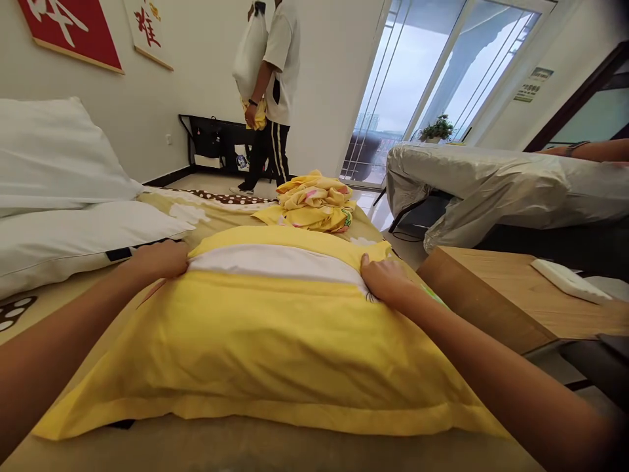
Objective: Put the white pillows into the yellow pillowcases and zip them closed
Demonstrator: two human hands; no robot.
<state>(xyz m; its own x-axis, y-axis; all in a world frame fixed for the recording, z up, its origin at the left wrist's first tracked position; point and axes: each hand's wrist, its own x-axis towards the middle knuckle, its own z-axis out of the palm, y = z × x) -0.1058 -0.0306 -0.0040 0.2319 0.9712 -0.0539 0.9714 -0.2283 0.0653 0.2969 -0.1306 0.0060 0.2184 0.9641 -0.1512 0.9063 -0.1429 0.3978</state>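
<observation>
A yellow pillowcase (295, 347) lies before me on the bed, filled out by a white pillow (280, 260) that shows through a long slit near the far side. At the left end of that slit, my left hand (164, 259) is closed on the pillowcase's edge. My right hand (386, 278) grips the fabric at the slit's right end, thumb on top. Parts of the fingers on both hands are hidden. Just beyond the pillowcase sits a crumpled heap of yellow patterned bedding (317, 200).
White pillows (59, 157) are stacked at the left. A person (282, 59) stands beyond the bed, carrying a white pillow and yellow cloth. To the right are a wooden-topped table (511, 282) and a plastic-covered surface (472, 170), with another person's arm (590, 151) over it.
</observation>
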